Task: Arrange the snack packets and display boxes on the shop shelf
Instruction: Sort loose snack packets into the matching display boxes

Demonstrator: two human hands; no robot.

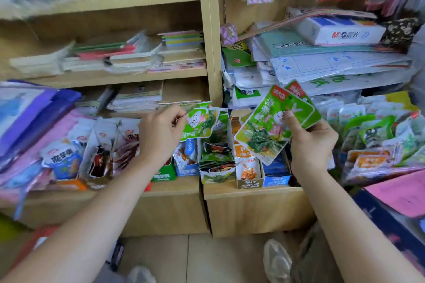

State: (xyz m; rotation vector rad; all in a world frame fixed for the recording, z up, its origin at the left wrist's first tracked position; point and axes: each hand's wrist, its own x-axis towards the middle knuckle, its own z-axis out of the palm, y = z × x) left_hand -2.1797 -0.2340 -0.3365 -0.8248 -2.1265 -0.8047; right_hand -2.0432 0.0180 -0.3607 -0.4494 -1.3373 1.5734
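Observation:
My right hand [309, 142] grips a small stack of green snack packets [273, 119], held tilted above the shelf. My left hand [161, 131] pinches the torn green flap [200, 124] of an open green display box [217, 163] that holds several packets. Beside that box stand an orange-and-white display box [249, 167] and a blue display box [276, 177], both near the wooden shelf's front edge [253, 193]. To the left, red-and-white packets [110, 145] stand in another torn box.
A heap of green and orange packets [379, 140] fills the shelf's right end. Stacked notebooks [138, 55] and paper packs [322, 62] sit on the upper shelves. Purple and pink folders [30, 126] crowd the left. A pink sheet on a dark box [400, 193] juts out at right.

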